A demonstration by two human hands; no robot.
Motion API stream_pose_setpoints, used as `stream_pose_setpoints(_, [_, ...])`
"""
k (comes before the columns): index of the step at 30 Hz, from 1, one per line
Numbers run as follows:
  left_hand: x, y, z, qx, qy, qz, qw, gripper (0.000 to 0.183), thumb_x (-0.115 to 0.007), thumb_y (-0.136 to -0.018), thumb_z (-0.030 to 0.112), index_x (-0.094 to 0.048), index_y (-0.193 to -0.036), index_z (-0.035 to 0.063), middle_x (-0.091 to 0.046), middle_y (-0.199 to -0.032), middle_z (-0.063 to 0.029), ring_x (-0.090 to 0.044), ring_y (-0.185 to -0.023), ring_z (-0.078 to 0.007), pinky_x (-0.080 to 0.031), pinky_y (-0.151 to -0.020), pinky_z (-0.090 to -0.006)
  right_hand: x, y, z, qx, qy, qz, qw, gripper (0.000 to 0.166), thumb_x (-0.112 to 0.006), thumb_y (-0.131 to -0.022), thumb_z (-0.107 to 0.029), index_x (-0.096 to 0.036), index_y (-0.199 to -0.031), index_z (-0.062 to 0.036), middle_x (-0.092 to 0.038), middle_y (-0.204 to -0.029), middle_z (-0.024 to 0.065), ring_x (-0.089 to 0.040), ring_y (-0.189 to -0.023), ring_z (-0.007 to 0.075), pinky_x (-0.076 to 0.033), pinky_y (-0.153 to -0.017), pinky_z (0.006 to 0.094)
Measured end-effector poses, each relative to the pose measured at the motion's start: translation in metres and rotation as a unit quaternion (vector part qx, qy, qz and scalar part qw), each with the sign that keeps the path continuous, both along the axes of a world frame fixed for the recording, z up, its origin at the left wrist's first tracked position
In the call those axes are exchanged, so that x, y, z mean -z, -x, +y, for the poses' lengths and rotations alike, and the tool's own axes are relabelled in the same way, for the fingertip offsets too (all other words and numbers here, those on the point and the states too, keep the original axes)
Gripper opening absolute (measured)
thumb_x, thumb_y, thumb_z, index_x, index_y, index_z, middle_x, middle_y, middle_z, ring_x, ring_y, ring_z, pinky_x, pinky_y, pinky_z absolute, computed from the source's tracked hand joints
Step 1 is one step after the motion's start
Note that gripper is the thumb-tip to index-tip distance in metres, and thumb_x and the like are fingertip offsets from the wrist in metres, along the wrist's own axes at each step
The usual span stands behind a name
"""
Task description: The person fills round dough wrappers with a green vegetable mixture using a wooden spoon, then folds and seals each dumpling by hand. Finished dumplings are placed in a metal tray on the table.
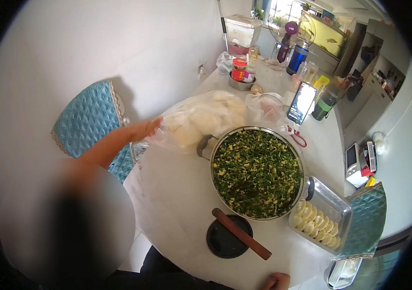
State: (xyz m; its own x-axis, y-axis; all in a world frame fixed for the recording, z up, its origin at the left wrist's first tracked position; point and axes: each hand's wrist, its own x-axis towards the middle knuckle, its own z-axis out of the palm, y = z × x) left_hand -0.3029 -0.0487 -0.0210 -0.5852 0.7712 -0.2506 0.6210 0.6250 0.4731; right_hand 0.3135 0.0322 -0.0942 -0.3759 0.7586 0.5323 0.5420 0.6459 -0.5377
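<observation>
My left hand point(153, 127) is at the end of a clear plastic bag point(209, 117) of pale rounds that look like dough; its fingers touch the bag, and a grip cannot be made out. Partly visible at the bottom edge, my right hand point(279, 281) rests by the table's rim. Between them stands a large steel pot point(258, 174) of chopped greens with yellow bits. In front of it a wooden stick point(242, 233) lies across a round black dish or lid point(224, 239). Several dumplings point(314, 223) sit in rows in a metal tray point(338, 203), right of the pot.
Behind the pot stand a lit phone point(301, 103), a dark bottle with a green band point(325, 105) and a blue flask point(297, 59). A red-lidded jar point(239, 69) is in a steel bowl point(241, 85). Quilted chair covers point(88, 112) flank the table. Red beads point(302, 140) lie near the pot.
</observation>
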Motion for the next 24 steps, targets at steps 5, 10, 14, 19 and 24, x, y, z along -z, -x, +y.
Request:
stream_pose_setpoints(5, [-0.013,-0.001,0.037,-0.007,-0.185,0.007,0.983,0.04,-0.044,-0.1,0.034,-0.058,-0.126,0.0074,-0.063,-0.112,-0.0158,-0.063,-0.098,-0.0271,-0.051,-0.085,-0.0436,0.0,-0.002,0.002,0.004,-0.005,-0.006,1.0,0.011,-0.053,-0.082,-0.001,-0.064,-0.082,-0.0008,-0.062,-0.077,0.0171,-0.058,-0.071,0.0355,-0.048,-0.068,0.0429])
stream_pose_setpoints(10, [-0.026,-0.049,0.063,0.168,-0.23,0.175,0.942,0.064,-0.058,-0.085,-0.001,-0.04,-0.144,0.0148,-0.046,-0.142,-0.0143,-0.045,-0.129,-0.0329,-0.039,-0.107,-0.0396,0.0,-0.002,0.002,0.004,0.004,-0.005,1.0,0.011,-0.052,-0.082,0.0,-0.063,-0.083,-0.0004,-0.062,-0.077,0.0169,-0.058,-0.071,0.0353,-0.049,-0.068,0.0426])
stream_pose_setpoints(14, [-0.037,-0.055,0.063,0.201,-0.253,0.514,0.795,0.062,-0.06,-0.076,-0.002,-0.051,-0.135,0.0121,-0.046,-0.141,-0.0147,-0.046,-0.126,-0.0373,-0.04,-0.104,-0.0433,0.001,-0.001,0.002,0.009,0.007,-0.006,1.0,0.011,-0.052,-0.082,0.0,-0.063,-0.083,-0.0002,-0.062,-0.078,0.0166,-0.058,-0.07,0.035,-0.049,-0.069,0.0424])
stream_pose_setpoints(19, [-0.044,-0.066,0.057,0.233,-0.045,0.397,0.886,0.055,-0.066,-0.075,0.009,-0.057,-0.129,0.0138,-0.049,-0.138,-0.0112,-0.048,-0.125,-0.0302,-0.04,-0.103,-0.0425,0.005,-0.003,0.001,0.02,0.006,-0.018,1.0,0.011,-0.052,-0.083,-0.001,-0.063,-0.083,-0.0002,-0.062,-0.078,0.0164,-0.058,-0.07,0.0351,-0.048,-0.068,0.0425])
stream_pose_setpoints(24, [-0.028,-0.057,0.062,0.178,-0.065,0.268,0.945,0.042,-0.068,-0.081,0.013,-0.06,-0.122,0.0128,-0.057,-0.126,-0.0099,-0.055,-0.115,-0.0284,-0.043,-0.099,-0.0423,0.008,-0.004,0.002,0.018,-0.011,-0.014,1.0,0.012,-0.052,-0.085,-0.002,-0.063,-0.083,0.0008,-0.062,-0.078,0.0178,-0.057,-0.07,0.0361,-0.048,-0.068,0.0425])
